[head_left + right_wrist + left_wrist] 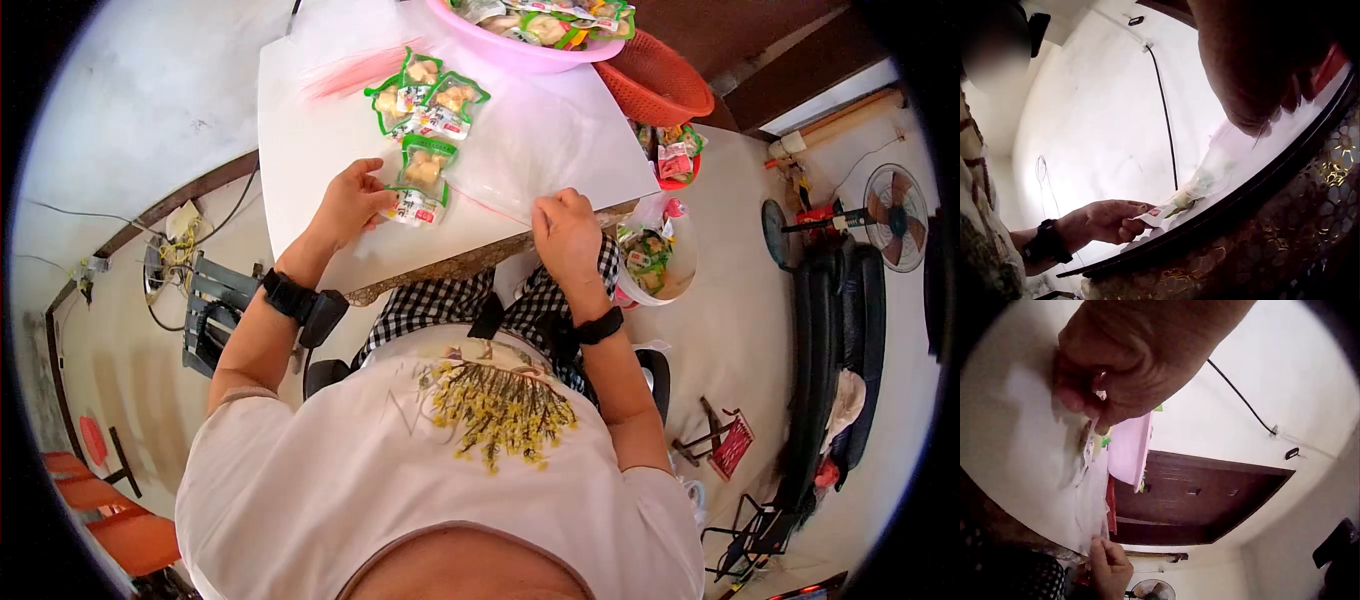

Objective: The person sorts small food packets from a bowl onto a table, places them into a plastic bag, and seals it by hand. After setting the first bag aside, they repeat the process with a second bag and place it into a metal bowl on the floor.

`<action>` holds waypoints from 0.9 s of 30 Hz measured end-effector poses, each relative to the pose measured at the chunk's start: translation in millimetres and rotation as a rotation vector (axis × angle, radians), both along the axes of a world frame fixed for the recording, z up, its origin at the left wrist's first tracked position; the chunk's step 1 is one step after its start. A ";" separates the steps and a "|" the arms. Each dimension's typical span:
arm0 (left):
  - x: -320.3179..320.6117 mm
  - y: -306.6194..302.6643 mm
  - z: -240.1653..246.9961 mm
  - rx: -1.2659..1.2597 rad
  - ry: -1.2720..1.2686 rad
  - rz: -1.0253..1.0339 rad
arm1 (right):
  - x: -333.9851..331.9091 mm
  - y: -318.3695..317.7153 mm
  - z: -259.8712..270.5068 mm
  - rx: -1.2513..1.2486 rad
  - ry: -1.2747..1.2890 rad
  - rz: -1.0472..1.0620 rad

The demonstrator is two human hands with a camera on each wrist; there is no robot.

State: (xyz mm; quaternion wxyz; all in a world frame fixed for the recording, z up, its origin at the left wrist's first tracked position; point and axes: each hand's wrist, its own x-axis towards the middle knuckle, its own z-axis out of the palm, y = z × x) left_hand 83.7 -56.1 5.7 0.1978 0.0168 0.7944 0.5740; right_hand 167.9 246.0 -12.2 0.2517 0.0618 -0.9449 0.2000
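Observation:
My left hand pinches a small green-edged food packet near the front of the white table; the right wrist view shows the fingers on the packet's white end. Against it lies another green-edged packet. Several similar packets overlap farther back. My right hand holds the edge of a clear plastic bag between thumb and curled fingers, at the table's front right. In the left wrist view the bag stretches between both hands.
A pink basin full of packets stands at the back, beside a red basket. Thin red-edged plastic bags lie back left. Right of the table are a red container and a white bucket, both holding packets.

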 end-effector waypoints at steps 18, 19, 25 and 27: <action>-2.5 35.4 8.0 -0.800 0.485 -0.121 | 2.6 -3.9 -7.8 -0.021 0.011 0.025; -5.8 31.3 4.8 -0.744 0.430 -0.117 | 2.3 -3.5 -8.1 -0.034 0.023 0.030; -8.8 12.7 -4.9 -0.690 0.522 -0.012 | 1.2 -2.2 -4.3 -0.061 0.085 0.033; -9.8 1.9 -6.8 -0.659 0.576 0.008 | 2.3 -2.7 0.7 -0.068 0.096 0.024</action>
